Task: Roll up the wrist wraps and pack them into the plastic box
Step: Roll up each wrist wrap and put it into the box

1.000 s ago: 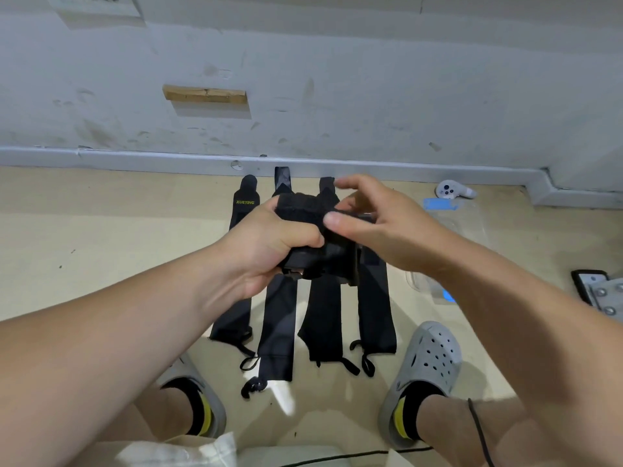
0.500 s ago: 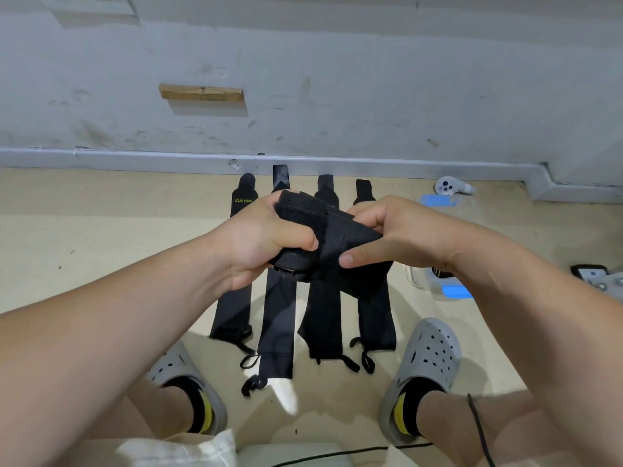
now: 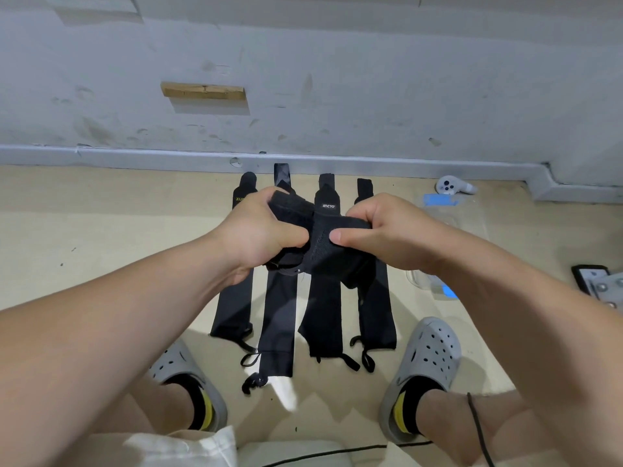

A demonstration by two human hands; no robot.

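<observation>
head view, looking down at the floor between the feet.

held wrist wrap (image 3: 323, 251): black, partly rolled into a thick bundle, in the air between both hands, above the middle of the strips on the floor. roll axis runs roughly left to right, left end a little higher. a loose flap hangs from its right lower side.

left hand (image 3: 259, 237): fingers curled round the left end of the roll, thumb across the near face. firm grip.
right hand (image 3: 387, 234): fingers curled over the top of the fabric, thumb pressed on the near face; pinches the wrap.

four flat wraps on the floor, side by side, long axes running from the person toward the wall, thumb loops at the near ends: first flat wrap (image 3: 236, 298), second flat wrap (image 3: 279, 325), third flat wrap (image 3: 322, 315), fourth flat wrap (image 3: 377, 315). narrow gaps between them; their middles are hidden behind the hands.

plastic box (image 3: 468, 220): clear with blue parts, on the floor right of the strips, mostly covered by the right forearm. contents: cannot tell.

around: white controller (image 3: 453, 187) near the skirting beyond the box; dark device (image 3: 590, 278) at the right edge; grey clogs, left clog (image 3: 182, 372) and right clog (image 3: 431, 348), flanking the near ends of the strips; wooden block (image 3: 204, 90) on the wall; black cable (image 3: 337, 453) along the bottom.
</observation>
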